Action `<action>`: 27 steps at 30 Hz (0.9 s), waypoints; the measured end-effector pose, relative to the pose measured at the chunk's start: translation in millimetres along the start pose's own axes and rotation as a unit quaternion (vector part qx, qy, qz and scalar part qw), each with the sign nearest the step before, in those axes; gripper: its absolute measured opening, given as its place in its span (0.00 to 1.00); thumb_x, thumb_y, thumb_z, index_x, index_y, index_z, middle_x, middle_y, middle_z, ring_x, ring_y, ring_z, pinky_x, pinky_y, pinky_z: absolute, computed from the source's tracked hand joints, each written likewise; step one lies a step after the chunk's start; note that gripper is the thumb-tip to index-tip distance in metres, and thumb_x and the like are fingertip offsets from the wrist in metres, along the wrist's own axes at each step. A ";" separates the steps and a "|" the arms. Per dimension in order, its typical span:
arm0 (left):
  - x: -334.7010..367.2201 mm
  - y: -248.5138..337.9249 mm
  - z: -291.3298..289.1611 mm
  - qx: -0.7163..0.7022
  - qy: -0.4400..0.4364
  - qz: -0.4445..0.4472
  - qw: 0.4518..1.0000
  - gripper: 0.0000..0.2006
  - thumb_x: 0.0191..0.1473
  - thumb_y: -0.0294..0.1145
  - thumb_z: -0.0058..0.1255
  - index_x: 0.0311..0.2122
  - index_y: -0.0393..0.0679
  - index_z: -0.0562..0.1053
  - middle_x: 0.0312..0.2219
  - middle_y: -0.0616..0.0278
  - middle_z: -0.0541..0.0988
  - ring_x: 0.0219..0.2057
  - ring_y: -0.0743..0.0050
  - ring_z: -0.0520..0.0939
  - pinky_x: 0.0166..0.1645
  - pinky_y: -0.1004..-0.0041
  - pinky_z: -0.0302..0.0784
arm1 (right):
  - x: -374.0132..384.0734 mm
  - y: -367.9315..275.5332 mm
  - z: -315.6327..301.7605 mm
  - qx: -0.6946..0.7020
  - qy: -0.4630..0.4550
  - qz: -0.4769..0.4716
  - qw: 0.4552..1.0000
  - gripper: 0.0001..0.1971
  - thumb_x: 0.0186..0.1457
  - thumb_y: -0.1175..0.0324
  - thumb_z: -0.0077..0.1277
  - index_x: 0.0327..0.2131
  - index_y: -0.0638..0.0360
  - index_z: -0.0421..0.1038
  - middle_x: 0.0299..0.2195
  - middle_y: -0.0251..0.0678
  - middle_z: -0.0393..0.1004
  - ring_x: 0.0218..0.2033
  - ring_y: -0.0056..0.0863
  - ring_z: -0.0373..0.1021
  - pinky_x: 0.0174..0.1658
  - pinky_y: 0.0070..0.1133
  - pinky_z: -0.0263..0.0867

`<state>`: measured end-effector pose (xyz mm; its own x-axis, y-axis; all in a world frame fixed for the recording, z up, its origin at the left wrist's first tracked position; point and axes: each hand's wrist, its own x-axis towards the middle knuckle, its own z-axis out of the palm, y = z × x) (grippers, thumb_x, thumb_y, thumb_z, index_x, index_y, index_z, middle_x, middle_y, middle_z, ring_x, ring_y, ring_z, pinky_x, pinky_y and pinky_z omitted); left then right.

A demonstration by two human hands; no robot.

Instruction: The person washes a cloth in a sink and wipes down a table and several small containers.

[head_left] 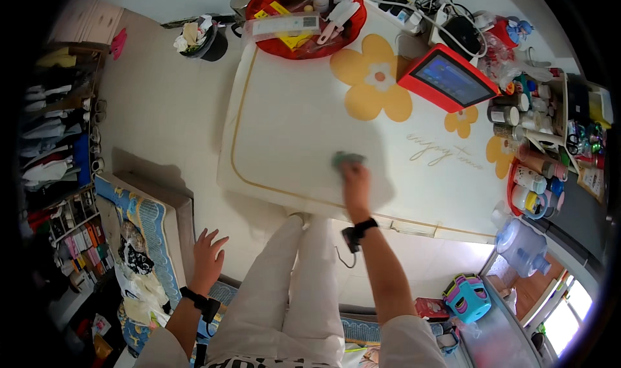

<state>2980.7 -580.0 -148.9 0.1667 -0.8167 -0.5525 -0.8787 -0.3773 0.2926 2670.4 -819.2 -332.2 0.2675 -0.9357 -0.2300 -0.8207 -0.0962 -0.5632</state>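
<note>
A white table covering (291, 122) with yellow flowers and a gold border line lies in front of me. My right hand (355, 181) is closed over a small grey-green cloth (348, 156) pressed against the table near its front edge. Part of the cloth is hidden under my fingers, and a shadow falls to its right. My left hand (208, 259) hangs off the table at the lower left, fingers spread, holding nothing. Each wrist wears a black strap with a small device.
A red tray (310, 52) with packages and bottles stands at the far edge. A red-framed tablet (446, 77) leans at the far right, near tangled cables. Jars and a red basket (513, 193) line the right side. A trash bin (210, 44) stands on the floor, far left.
</note>
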 end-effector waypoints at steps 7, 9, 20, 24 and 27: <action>10.7 -32.0 -43.1 -0.014 0.076 -0.005 0.997 0.19 0.45 0.21 0.47 0.46 0.48 0.70 0.48 0.54 0.67 0.54 0.46 0.61 0.54 0.54 0.59 | -10.5 -29.5 -20.3 0.108 0.089 0.068 0.988 0.20 0.45 0.80 0.42 0.44 0.55 0.70 0.35 0.45 0.67 0.39 0.41 0.64 0.44 0.31 0.61; 12.3 -56.3 -60.7 -0.041 0.131 -0.022 0.990 0.19 0.45 0.19 0.45 0.46 0.45 0.70 0.47 0.53 0.68 0.51 0.47 0.64 0.54 0.56 0.59 | -33.0 7.4 -31.3 0.098 0.195 0.134 0.967 0.21 0.45 0.81 0.41 0.45 0.57 0.69 0.35 0.43 0.67 0.38 0.39 0.64 0.44 0.30 0.61; 182.0 -268.3 -166.4 -0.272 -0.086 -0.127 0.950 0.14 0.56 0.31 0.42 0.45 0.38 0.70 0.32 0.62 0.73 0.36 0.71 0.72 0.44 0.72 0.66 | -41.3 -61.3 59.1 0.014 0.273 0.494 0.825 0.20 0.54 0.79 0.38 0.53 0.62 0.60 0.45 0.49 0.61 0.46 0.43 0.63 0.49 0.27 0.62; 280.9 -412.7 -207.4 -0.263 -0.082 -0.206 0.939 0.16 0.56 0.37 0.43 0.45 0.37 0.70 0.32 0.66 0.73 0.34 0.77 0.71 0.41 0.77 0.66 | 13.4 -141.5 96.2 -0.012 0.251 0.490 0.834 0.21 0.54 0.79 0.39 0.53 0.59 0.61 0.44 0.49 0.61 0.45 0.43 0.64 0.48 0.28 0.63; 373.2 -427.0 -212.8 -0.362 0.030 -0.188 0.912 0.18 0.56 0.40 0.41 0.45 0.39 0.70 0.37 0.64 0.74 0.39 0.76 0.72 0.45 0.76 0.66 | 56.9 -167.5 114.7 0.005 0.278 0.499 0.821 0.22 0.53 0.77 0.41 0.53 0.59 0.62 0.43 0.49 0.62 0.44 0.42 0.64 0.47 0.28 0.63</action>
<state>3513.2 -816.6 -313.9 0.4394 -0.5836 -0.6829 -0.2308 -0.8081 0.5420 2881.0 -817.5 -342.1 -0.8095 -0.5573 -0.1847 -0.4862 0.8127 -0.3212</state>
